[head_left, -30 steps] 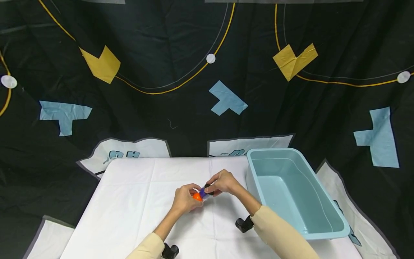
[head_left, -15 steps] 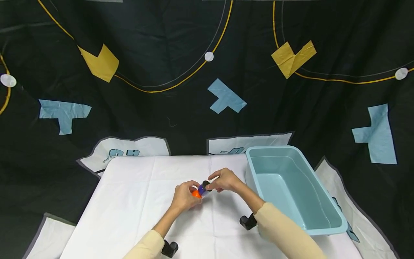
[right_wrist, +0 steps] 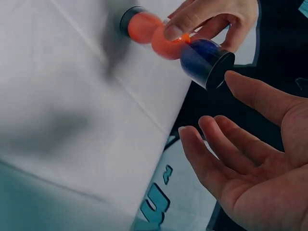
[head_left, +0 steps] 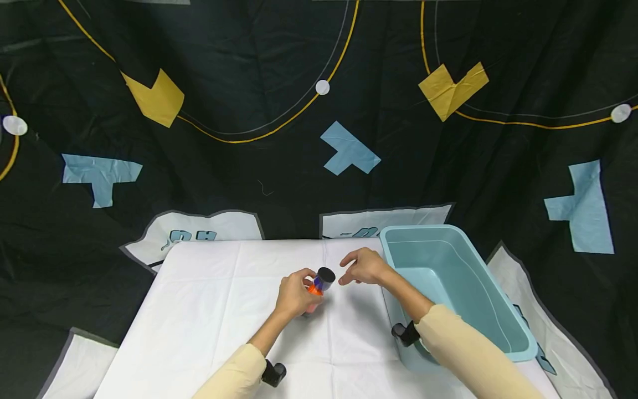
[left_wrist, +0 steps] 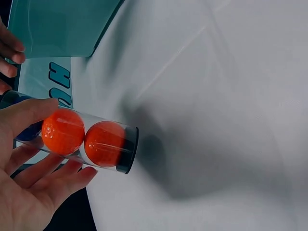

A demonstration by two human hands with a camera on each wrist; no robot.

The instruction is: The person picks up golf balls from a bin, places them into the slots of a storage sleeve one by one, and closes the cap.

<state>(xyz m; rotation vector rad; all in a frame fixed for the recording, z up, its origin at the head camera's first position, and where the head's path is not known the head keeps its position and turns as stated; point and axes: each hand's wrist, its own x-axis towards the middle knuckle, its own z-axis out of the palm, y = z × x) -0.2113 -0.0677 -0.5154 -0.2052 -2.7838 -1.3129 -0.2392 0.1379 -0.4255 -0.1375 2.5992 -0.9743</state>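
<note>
My left hand (head_left: 295, 293) grips a clear tube (left_wrist: 82, 155) between thumb and fingers, above the white table. Inside the tube sit two orange balls (left_wrist: 62, 131) and a dark blue ball (right_wrist: 198, 58), in a row. Black caps (head_left: 326, 275) close both ends. The tube is tilted, its blue-ball end up in the head view. To its right, my right hand (head_left: 366, 267) is apart from the tube, its fingers spread and holding nothing. In the right wrist view, the thumb tip is close beside the cap at the blue-ball end.
A light blue plastic tub (head_left: 406, 293) stands on the right side of the white-covered table (head_left: 199, 310), just beyond my right hand and forearm. Behind the table hangs a black cloth (head_left: 279, 188) with taped yellow and blue shapes.
My right hand has let go of the capped end and moved right, toward the tub. My left hand has moved slightly right with the tube, which now stands more upright.
</note>
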